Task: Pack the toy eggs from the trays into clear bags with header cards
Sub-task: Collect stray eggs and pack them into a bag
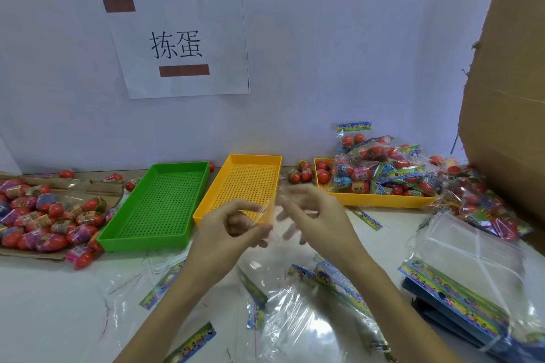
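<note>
Head view: left hand raised above the white surface, thumb and curled fingers pinching the top edge of a clear plastic bag that hangs down between both forearms. Right hand just beside it, blurred, fingers spread and loosely bent at the bag's mouth; whether gripping the film, cannot tell. Behind the hands, an empty perforated green plastic tray and an empty perforated yellow plastic tray side by side. Farther right, a second yellow tray heaped with filled bags of red toy eggs. At far left, loose wrapped red toy eggs piled on flattened brown cardboard. On the surface near the forearms, scattered empty clear bags with colourful header cards; at lower right, a neat stack of the same bags. Tall brown cardboard box at right edge; white paper sign on the wall.
</note>
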